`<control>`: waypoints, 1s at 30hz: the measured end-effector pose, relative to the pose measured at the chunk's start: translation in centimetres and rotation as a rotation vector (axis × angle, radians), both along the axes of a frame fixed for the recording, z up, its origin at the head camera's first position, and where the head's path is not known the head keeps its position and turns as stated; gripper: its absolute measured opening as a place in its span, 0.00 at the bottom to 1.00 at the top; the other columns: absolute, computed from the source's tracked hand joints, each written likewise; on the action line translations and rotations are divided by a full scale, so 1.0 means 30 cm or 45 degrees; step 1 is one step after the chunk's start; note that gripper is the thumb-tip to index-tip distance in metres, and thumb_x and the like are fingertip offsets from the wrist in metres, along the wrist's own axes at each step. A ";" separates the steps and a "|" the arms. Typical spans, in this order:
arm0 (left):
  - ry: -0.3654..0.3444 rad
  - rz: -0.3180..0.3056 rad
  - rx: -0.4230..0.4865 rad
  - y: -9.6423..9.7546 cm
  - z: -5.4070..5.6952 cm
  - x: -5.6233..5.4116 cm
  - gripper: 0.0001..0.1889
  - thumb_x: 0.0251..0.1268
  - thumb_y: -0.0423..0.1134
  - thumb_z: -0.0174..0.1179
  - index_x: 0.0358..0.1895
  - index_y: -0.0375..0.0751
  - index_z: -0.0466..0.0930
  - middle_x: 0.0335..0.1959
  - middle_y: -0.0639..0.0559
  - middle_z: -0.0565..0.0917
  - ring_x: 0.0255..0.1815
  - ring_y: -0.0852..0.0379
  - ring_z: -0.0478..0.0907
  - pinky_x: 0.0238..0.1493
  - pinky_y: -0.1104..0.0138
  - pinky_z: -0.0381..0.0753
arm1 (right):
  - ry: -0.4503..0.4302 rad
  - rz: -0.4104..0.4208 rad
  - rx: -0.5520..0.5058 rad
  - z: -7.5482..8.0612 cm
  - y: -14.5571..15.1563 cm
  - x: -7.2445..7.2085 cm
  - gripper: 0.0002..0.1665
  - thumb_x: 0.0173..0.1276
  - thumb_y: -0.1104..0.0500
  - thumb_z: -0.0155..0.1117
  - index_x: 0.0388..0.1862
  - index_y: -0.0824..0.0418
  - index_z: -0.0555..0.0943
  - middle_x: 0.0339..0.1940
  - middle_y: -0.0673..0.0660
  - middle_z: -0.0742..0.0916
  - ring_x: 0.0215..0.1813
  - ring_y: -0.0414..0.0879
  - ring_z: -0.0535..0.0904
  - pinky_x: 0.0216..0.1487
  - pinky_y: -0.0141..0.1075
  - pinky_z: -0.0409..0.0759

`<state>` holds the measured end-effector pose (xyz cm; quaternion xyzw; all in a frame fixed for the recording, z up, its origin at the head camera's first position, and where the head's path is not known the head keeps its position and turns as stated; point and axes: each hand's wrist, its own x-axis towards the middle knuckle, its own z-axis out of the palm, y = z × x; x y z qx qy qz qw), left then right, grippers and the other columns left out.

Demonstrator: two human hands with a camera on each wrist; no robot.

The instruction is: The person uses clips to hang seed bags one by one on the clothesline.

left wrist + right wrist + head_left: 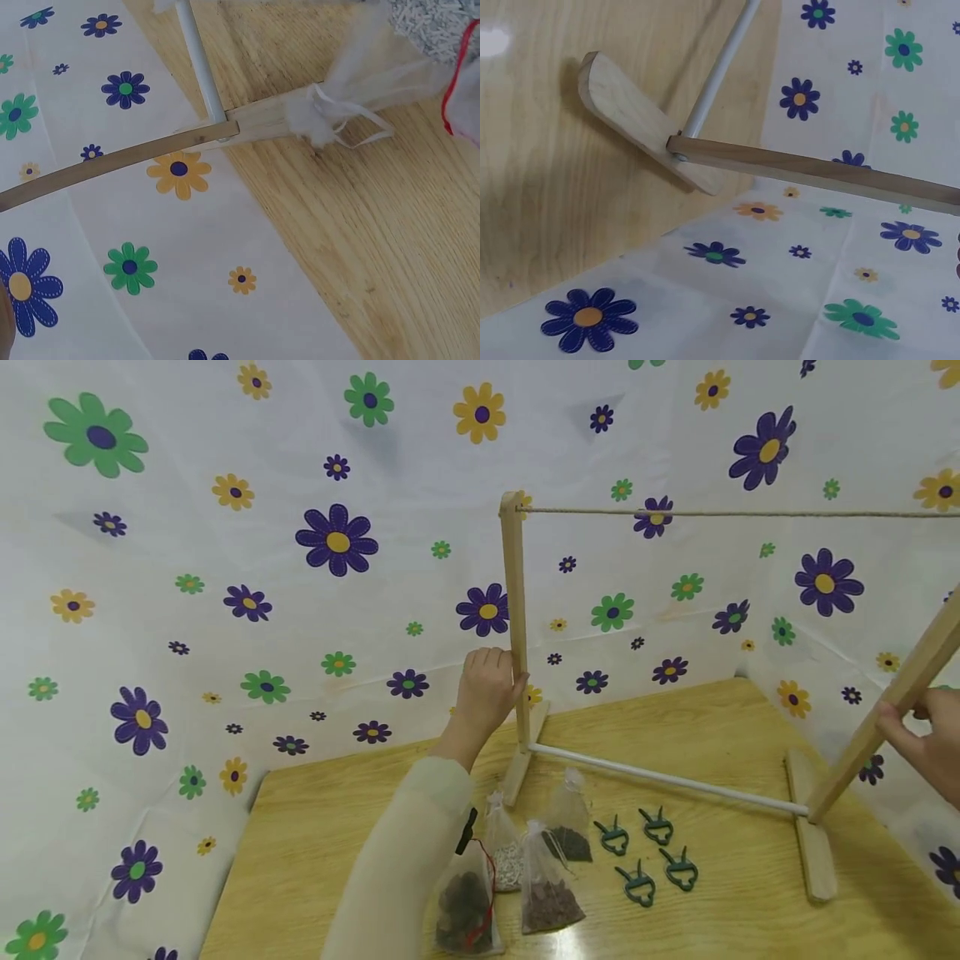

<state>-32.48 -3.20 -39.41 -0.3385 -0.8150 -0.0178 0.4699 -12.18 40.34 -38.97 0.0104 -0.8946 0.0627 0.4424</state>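
A wooden frame stands on the table, with a left post (514, 610), a right post (885, 727), a string (720, 513) across the top and a white rod (667, 781) low between them. My left hand (489, 687) grips the left post around mid-height. At the right edge of the head view, my right hand (933, 739) holds the right post between thumb and fingers. The right post meets its rounded wooden foot (630, 109) in the right wrist view. The left wrist view shows the left post (112, 159) joined to the rod (201, 64).
Several sheer drawstring bags lie near my left forearm: dark stones (463, 910), white bits (508, 862), reddish pieces (551, 902) and dark grains (572, 842). Several green clips (637, 887) sit right of them. A flower-print cloth (300, 610) hangs behind the wooden table (315, 835).
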 end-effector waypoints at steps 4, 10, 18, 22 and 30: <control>-0.004 -0.007 0.032 -0.057 0.010 0.010 0.16 0.49 0.43 0.71 0.31 0.34 0.78 0.26 0.45 0.80 0.31 0.49 0.77 0.37 0.62 0.74 | 0.179 0.098 0.139 0.033 -0.020 -0.051 0.47 0.71 0.35 0.33 0.20 0.79 0.71 0.14 0.75 0.76 0.14 0.63 0.69 0.15 0.50 0.63; -0.002 -0.006 0.068 -0.132 0.029 0.041 0.16 0.49 0.41 0.72 0.30 0.33 0.78 0.26 0.45 0.80 0.30 0.49 0.76 0.36 0.61 0.74 | 0.228 0.156 0.167 0.066 -0.069 -0.102 0.44 0.71 0.38 0.36 0.22 0.78 0.73 0.17 0.74 0.78 0.15 0.64 0.70 0.17 0.51 0.66; -0.004 0.066 0.081 -0.235 0.063 0.065 0.15 0.50 0.40 0.70 0.32 0.32 0.78 0.27 0.44 0.80 0.31 0.48 0.76 0.34 0.61 0.74 | 0.139 0.193 0.178 0.089 -0.140 -0.156 0.47 0.73 0.35 0.31 0.24 0.78 0.73 0.19 0.72 0.79 0.20 0.63 0.71 0.21 0.52 0.70; 0.003 0.085 0.071 -0.288 0.067 0.083 0.15 0.50 0.40 0.70 0.31 0.32 0.77 0.27 0.43 0.79 0.31 0.47 0.75 0.35 0.60 0.73 | 0.069 0.216 0.193 0.097 -0.163 -0.186 0.50 0.72 0.33 0.27 0.25 0.78 0.73 0.19 0.72 0.79 0.21 0.63 0.72 0.22 0.52 0.72; 0.006 0.107 0.063 -0.375 0.031 0.128 0.16 0.48 0.41 0.72 0.30 0.33 0.76 0.26 0.44 0.79 0.30 0.48 0.76 0.34 0.60 0.75 | 0.100 0.359 0.281 0.100 -0.214 -0.240 0.48 0.75 0.36 0.27 0.26 0.79 0.74 0.19 0.70 0.79 0.21 0.62 0.73 0.23 0.52 0.73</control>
